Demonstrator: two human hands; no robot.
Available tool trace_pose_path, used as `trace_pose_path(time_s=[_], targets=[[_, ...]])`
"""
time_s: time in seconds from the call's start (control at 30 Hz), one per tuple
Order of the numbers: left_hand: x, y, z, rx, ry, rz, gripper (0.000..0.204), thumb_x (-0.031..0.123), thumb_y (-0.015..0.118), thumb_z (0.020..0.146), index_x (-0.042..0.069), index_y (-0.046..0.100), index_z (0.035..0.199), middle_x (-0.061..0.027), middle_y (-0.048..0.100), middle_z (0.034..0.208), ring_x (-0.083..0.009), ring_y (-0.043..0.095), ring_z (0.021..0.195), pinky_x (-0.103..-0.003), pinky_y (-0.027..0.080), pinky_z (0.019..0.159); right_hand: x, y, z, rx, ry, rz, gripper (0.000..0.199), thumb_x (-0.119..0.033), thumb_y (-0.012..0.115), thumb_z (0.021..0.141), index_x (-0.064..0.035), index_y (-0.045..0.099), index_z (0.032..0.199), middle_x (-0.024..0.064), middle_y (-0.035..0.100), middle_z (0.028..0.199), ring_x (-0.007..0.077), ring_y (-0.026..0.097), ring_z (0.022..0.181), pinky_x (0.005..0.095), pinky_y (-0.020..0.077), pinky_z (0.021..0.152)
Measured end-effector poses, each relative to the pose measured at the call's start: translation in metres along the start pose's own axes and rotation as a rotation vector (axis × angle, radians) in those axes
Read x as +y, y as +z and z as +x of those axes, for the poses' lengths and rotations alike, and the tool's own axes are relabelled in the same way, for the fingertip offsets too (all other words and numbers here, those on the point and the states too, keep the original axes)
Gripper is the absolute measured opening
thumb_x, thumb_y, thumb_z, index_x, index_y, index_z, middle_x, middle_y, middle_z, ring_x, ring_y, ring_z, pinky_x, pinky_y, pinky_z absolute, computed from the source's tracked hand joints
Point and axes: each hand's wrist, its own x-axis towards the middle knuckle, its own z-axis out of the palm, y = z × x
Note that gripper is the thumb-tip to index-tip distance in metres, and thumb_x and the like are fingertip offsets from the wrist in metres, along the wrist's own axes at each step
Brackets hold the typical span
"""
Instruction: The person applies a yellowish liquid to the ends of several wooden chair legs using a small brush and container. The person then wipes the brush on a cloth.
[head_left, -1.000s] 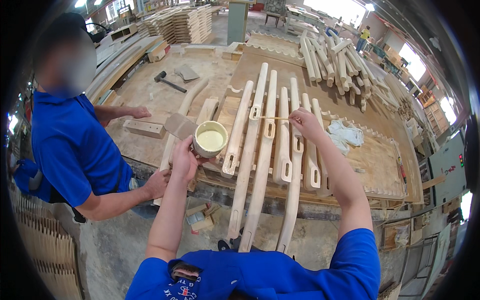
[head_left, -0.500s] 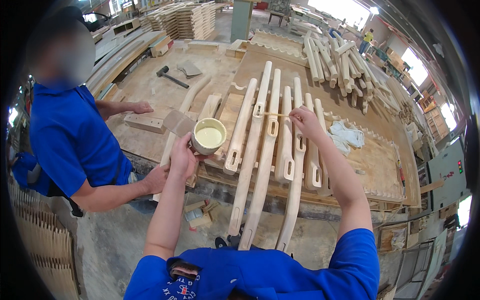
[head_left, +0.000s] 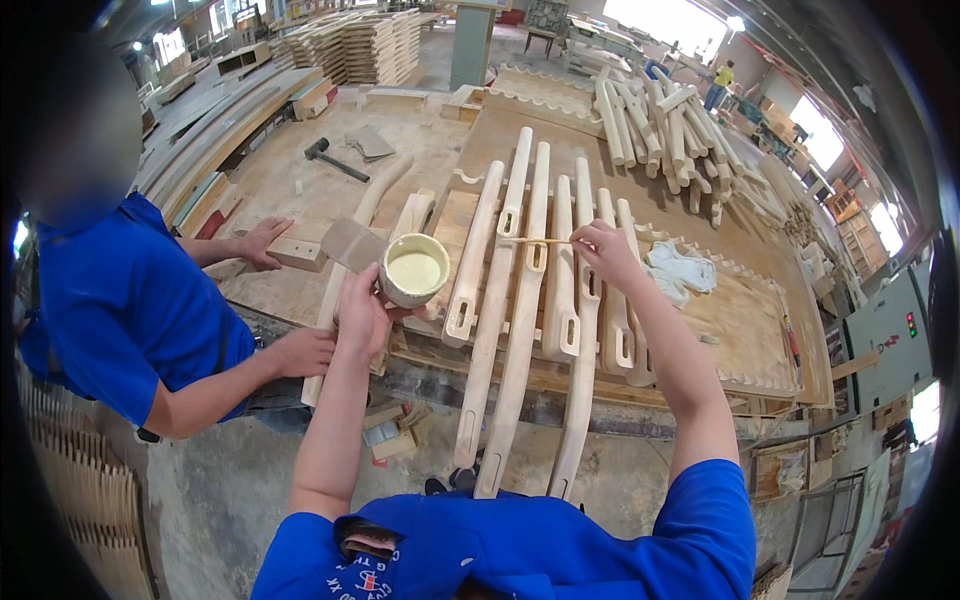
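Note:
In my left hand (head_left: pixel 364 316) is a round cup (head_left: pixel 413 293) of pale yellow, glue-like liquid, its rim coated. The fingers wrap around its side. Between the pinched fingers of my right hand (head_left: pixel 606 252) is a thin wooden stick (head_left: pixel 556 241), held level and pointing left. It crosses above a slotted wooden leg (head_left: pixel 537 215), and its tip is by the slot of the neighbouring leg (head_left: pixel 515 185) to the left. Several such pale, rounded legs lie side by side, some with their lower ends reaching over the bench edge toward me.
On my left, a co-worker in a blue shirt (head_left: pixel 125 300) has one hand at a wooden block (head_left: pixel 297 252). A flat board (head_left: pixel 352 243) sits behind the cup. A black mallet (head_left: pixel 337 160), white gloves (head_left: pixel 680 270) and piled wooden pieces (head_left: pixel 675 130) lie on the bench.
The co-worker's far hand has come down onto the end of the block. My view has shifted slightly. My hands keep nearly the same places, with the stick still at the slots.

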Motion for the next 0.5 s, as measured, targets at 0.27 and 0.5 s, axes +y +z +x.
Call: trace_pose_path(time_s=[0.27,0.5], targets=[[0.003,0.027,-0.022,0.044,0.17,0.116,0.027,0.023,0.046,0.095,0.0,0.045,0.11,-0.0118,0.054,0.109,-0.0207,0.058,0.098,-0.04,0.06,0.059,-0.137,-0.068,0.025,0.052,-0.318,-0.387,0.006,-0.021,0.066,0.08,-0.0154,0.063,0.08,-0.0005,0.055,0.075,0.0171,0.053,0.077,0.0342,0.0358,0.078],[0.009,0.054,-0.047,-0.079,0.188,0.235,0.036,0.024,0.034,0.098,0.001,0.043,0.124,-0.0139,0.053,0.118,-0.0201,0.06,0.101,-0.036,0.061,0.062,-0.188,-0.079,0.022,-0.09,-0.433,-0.535,0.009,-0.022,0.065,0.079,-0.0152,0.064,0.074,-0.0004,0.057,0.072,0.0182,0.055,0.078,0.0347,0.0363,0.079]])
